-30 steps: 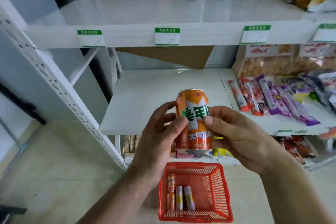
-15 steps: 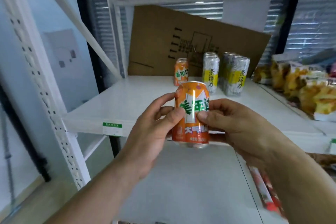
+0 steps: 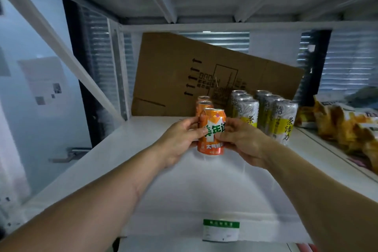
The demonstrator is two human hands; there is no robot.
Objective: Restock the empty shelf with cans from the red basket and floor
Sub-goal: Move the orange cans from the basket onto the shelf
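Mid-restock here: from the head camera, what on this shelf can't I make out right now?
- Whether the held orange can already rests on the shelf: the left hand and right hand grip it and cover its sides.
- How many orange cans stand behind it: the held can hides the row.
- Price tag text: too small.
- Snack bags: cut off by the right edge.
- Basket and floor: out of frame.

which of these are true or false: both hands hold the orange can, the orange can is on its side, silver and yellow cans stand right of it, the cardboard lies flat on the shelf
1. Both the left hand and the right hand hold the orange can. True.
2. The orange can is on its side. False: it is upright.
3. Silver and yellow cans stand to its right. True.
4. The cardboard lies flat on the shelf. False: it stands on edge at the back.
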